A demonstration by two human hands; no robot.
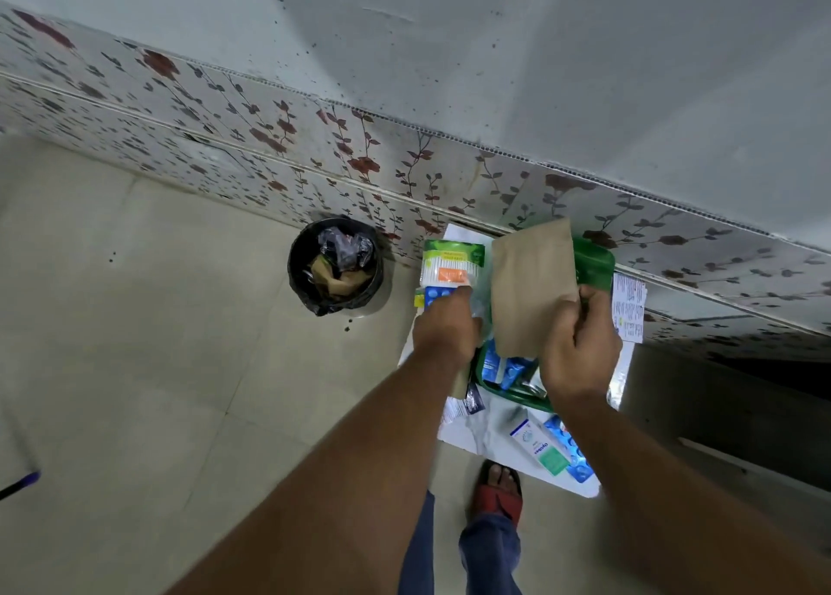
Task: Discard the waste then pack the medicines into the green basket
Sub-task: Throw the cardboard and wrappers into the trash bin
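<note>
My right hand (578,347) grips a brown paper bag (530,284) by its right edge and holds it up over the green basket (593,261). My left hand (445,324) reaches to the bag's left side and rests at a clear plastic wrapper (479,297); whether it grips it I cannot tell. Blue medicine boxes (501,367) lie inside the basket. A green and white cotton-bud pack (452,264) and a blue blister strip (436,295) lie left of the basket. A white and green medicine box (542,446) lies nearer to me.
A black-lined dustbin (335,266) holding brown paper and plastic stands on the floor to the left, against the flowered wall. The things lie on a small white surface (463,432). A printed leaflet (629,306) lies at the right. My foot in a red sandal (499,491) is below.
</note>
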